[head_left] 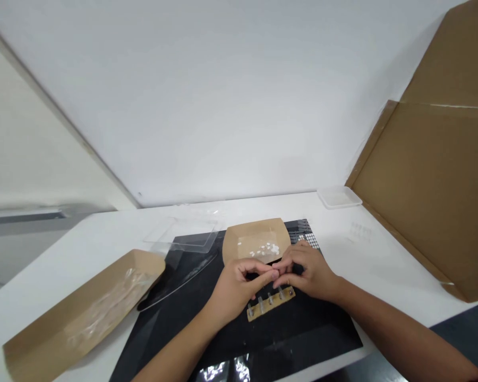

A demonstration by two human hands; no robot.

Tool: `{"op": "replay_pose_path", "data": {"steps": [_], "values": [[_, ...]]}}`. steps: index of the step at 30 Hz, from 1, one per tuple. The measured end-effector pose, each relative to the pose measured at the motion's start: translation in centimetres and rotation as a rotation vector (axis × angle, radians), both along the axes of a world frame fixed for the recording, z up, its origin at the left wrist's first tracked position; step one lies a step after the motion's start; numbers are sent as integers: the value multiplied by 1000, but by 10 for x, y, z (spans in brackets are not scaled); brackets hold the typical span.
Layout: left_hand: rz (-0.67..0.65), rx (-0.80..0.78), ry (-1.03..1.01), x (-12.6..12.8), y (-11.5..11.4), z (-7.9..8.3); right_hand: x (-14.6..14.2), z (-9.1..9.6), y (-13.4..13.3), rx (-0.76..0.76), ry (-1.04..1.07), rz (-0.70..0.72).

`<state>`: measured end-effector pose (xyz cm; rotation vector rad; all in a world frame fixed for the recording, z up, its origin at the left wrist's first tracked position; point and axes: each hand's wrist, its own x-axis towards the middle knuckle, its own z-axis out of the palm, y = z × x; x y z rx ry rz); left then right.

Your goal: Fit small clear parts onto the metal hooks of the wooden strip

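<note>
My left hand (235, 286) and my right hand (308, 273) meet fingertip to fingertip above a black mat (287, 334). Both are pinched closed on something too small to make out. Just under the fingers lies a small tan strip with upright clear pegs (270, 303). Behind the hands stands a brown paper tray (258, 236) holding several small white pieces (265, 248).
A long brown paper tray (83, 313) with clear plastic inside lies at the left. A clear plastic lid (183, 236) rests behind the mat. A white shallow tray (338, 196) sits at the back right beside leaning cardboard sheets (438, 185). The white table (103, 239) ends near me.
</note>
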<state>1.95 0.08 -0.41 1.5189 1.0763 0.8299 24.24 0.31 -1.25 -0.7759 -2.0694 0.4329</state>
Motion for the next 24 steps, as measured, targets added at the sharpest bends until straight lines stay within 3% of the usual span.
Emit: {"op": "replay_pose_path", "data": {"steps": [4,10,14,24], "values": [[-32,95,67,2,-3,-3,10,2,-3,-102,-7,47],[-31,581,282,-1,-3,-1,40,1,3,-87,-182,184],[-8,840,344,-2,-1,-4,47,-4,7,-93,-173,244],[-42,967,375,-4,-1,-9,43,-7,7,-218,-239,244]]}}
